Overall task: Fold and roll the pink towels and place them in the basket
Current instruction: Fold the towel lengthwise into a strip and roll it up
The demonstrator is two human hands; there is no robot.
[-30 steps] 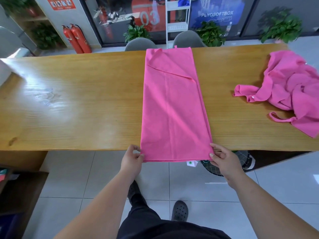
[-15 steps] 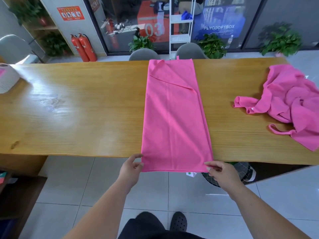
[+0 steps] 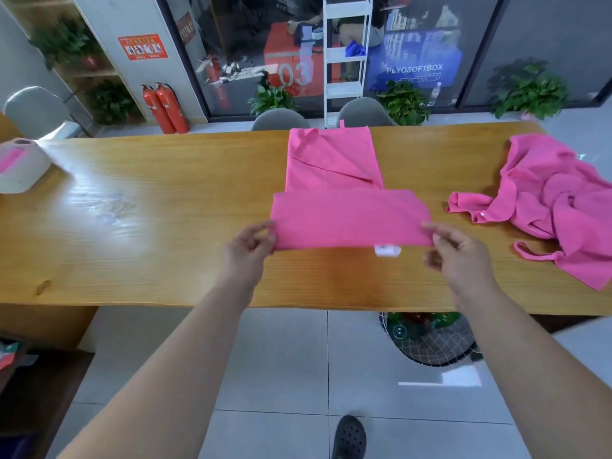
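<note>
A long pink towel [image 3: 334,160] lies lengthwise across the wooden table [image 3: 149,226]. Its near end is lifted and turned over towards the far side, with a white label hanging from the raised edge. My left hand [image 3: 248,250] pinches the left corner of that raised end. My right hand [image 3: 457,256] pinches the right corner. A second pink towel [image 3: 556,200] lies crumpled at the table's right end. A white basket [image 3: 23,173] with something pink inside stands at the far left.
Two grey chairs [image 3: 281,119] stand behind the table, with a white shelf rack [image 3: 344,58] beyond them. A wire bin [image 3: 430,339] sits on the floor under the table's near edge. Two red fire extinguishers [image 3: 165,107] and potted plants line the back wall.
Both hands have lifted the towel's near end off the table edge and carried it up and forward over the towel. The camera view has tilted upward.
</note>
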